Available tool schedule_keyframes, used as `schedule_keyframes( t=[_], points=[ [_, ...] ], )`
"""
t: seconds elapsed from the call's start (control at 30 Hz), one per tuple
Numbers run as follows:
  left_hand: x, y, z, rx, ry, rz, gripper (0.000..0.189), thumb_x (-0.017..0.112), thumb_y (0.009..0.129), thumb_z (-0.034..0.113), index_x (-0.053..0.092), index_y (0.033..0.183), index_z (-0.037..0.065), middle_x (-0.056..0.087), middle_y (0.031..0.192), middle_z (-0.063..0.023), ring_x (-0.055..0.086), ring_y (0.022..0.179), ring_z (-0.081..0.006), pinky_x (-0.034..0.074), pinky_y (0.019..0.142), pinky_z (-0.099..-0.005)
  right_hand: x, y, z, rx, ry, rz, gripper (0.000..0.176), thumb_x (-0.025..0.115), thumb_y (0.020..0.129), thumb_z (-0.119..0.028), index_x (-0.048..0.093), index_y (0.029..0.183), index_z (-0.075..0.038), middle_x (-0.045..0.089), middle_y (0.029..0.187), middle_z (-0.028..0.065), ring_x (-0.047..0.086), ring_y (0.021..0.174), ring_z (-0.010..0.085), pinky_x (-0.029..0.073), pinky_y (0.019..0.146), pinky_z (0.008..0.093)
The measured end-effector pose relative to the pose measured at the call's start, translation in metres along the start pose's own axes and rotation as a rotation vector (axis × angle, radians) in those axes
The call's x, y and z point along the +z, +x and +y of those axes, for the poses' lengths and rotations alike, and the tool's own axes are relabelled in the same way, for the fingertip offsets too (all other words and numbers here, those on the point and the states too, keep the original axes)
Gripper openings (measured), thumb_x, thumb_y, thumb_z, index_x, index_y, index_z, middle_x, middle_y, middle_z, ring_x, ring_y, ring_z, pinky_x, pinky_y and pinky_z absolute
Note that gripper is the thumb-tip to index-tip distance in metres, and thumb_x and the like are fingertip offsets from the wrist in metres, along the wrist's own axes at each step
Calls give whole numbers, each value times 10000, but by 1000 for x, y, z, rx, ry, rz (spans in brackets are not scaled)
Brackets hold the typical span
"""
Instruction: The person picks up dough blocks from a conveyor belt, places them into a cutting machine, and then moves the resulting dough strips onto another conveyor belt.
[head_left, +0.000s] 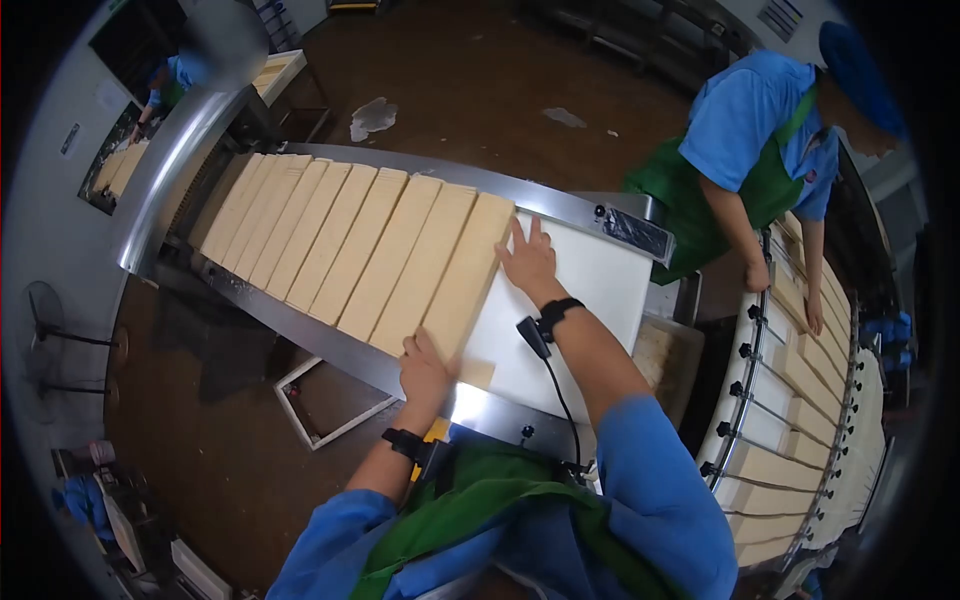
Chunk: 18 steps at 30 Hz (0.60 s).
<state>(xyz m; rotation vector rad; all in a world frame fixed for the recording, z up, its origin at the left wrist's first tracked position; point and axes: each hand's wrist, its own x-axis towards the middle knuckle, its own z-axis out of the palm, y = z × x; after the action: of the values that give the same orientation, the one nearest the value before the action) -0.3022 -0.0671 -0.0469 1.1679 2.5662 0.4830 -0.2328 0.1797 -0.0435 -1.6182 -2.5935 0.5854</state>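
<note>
Pale, flat rectangular slabs (364,243) lie side by side in a slanting row on a metal-edged conveyor. At the row's near end, my left hand (425,372) touches the lower end of the last slab (462,275), fingers bent against it. My right hand (528,258) rests at the upper end of that slab, its fingers spread along the edge. White conveyor belt (590,290) shows beside the last slab. A small pale piece (477,374) lies near my left hand. Both wrists wear black straps.
A co-worker (750,150) in blue and green leans over a second conveyor (745,370) with pale strips at the right. A curved metal hood (180,170) spans the far end of my conveyor. A white frame (292,405) is on the floor, and a fan (45,325) stands left.
</note>
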Motion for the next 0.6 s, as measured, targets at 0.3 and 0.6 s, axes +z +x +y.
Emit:
schedule_keyframes(
  t=[0.3, 0.6],
  points=[
    [-1, 3, 2, 15, 92, -69, 781, 651, 759, 466, 334, 1256, -45, 442, 1110, -210, 566, 891, -374, 536, 650, -419, 7, 36, -50, 83, 2, 56, 680, 526, 825, -489, 352, 1366, -116, 220, 1439, 210, 375, 1239, 353, 382, 967, 450],
    [4, 30, 20, 481, -190, -176, 804, 744, 668, 374, 344, 1248, -15, 415, 1086, -260, 519, 933, -443, 459, 814, -487, -69, -29, 66, 656, 291, 169, 824, 709, 674, -386, 314, 1317, -55, 324, 1319, 171, 417, 1153, 387, 409, 933, 457]
  ],
)
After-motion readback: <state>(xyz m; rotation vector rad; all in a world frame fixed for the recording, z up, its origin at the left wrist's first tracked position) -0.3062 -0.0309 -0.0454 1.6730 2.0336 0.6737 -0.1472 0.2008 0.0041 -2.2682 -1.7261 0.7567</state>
